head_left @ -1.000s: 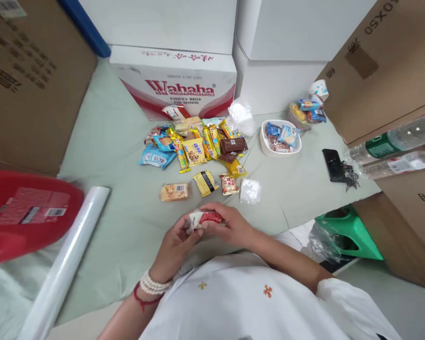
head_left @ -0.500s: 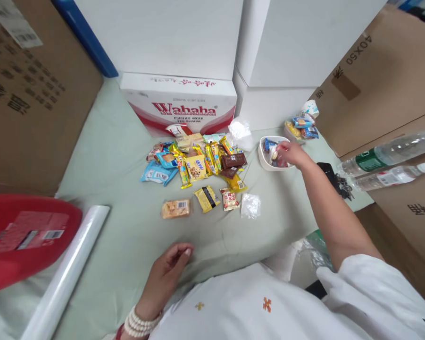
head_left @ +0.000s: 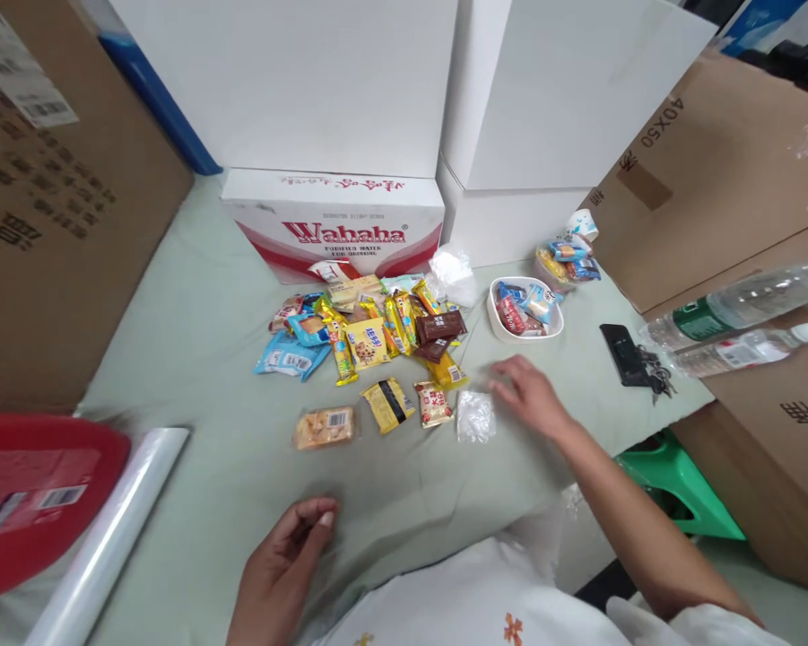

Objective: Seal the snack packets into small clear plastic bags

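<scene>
My right hand (head_left: pixel 528 395) hovers just right of a clear-and-white packet (head_left: pixel 476 416), fingers apart and holding nothing. Behind it stands a white plastic bowl (head_left: pixel 525 338) with red, dark blue and light blue wrapped snacks inside. My left hand (head_left: pixel 294 547) rests near the front edge, fingers curled in and thumb against the index finger, with nothing visible in it. Left of the clear packet, a row holds a red-and-cream packet (head_left: pixel 434 405), a yellow packet with a black band (head_left: pixel 388 404) and a wrapped biscuit pack (head_left: pixel 325 428). A yellow cookie packet (head_left: pixel 369 344) lies in the snack pile behind.
A Wahaha water carton (head_left: pixel 350 235) stands behind the pile. At the right are a second tub of snacks (head_left: pixel 565 265), a paper cup (head_left: pixel 582 224), a phone (head_left: pixel 622 354), keys (head_left: pixel 655 372) and two plastic bottles. A plastic film roll (head_left: pixel 117 529) and red container (head_left: pixel 40 493) lie left.
My right hand has come out of the white bowl and moved toward the front, beside the clear packet. A light blue packet now shows in the bowl. The camera view has shifted slightly.
</scene>
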### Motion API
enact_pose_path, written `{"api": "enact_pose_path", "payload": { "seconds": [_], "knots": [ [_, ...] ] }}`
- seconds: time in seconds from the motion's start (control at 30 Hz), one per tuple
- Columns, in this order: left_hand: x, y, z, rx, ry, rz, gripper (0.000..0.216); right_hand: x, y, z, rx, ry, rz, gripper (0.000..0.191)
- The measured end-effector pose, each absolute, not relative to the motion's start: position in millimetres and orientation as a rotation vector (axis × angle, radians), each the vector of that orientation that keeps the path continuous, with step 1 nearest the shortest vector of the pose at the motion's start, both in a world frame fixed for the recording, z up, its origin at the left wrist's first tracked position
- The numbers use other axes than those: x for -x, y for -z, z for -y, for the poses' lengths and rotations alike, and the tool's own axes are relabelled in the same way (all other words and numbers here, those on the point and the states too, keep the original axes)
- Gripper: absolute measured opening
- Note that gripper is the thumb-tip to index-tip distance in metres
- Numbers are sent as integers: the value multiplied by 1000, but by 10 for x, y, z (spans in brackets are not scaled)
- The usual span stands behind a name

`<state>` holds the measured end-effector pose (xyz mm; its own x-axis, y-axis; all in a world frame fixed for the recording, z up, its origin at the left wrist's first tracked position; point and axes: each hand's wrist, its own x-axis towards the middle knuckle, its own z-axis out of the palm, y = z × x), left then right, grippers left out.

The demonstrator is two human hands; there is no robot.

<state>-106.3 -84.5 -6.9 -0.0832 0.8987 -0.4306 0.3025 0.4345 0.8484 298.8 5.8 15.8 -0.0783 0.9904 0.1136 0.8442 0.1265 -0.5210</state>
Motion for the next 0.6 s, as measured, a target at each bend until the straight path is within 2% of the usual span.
{"api": "enact_pose_path", "payload": {
  "seconds": [0.1, 0.27, 0.3, 0.4, 0.43, 0.53, 0.6],
  "knots": [
    [900, 49, 737, -1131, -701, -1538, 52, -2793, 33, 197, 1749, -685, 1953, 19],
    [432, 42, 528, -1100, -741, -1303, 41, -2515, 54, 356, 1615, -1078, 1127, 27],
    [327, 50, 495, -1066, -742, -1245, 43, -2425, 44, 389, 1552, -1179, 967, 30],
    [52, 77, 434, -997, -693, -1082, 68, -2099, 34, 512, 1404, -1423, 701, 32],
    [-13, 82, 424, -1021, -678, -1053, 69, -1995, 33, 554, 1390, -1494, 675, 32],
    [-108, 91, 401, -1180, -703, -1074, 32, -1786, 4, 638, 1413, -1646, 674, 33],
    [-101, 101, 379, -1216, -751, -1132, 25, -1756, -39, 648, 1419, -1688, 638, 36]
  ]
}}
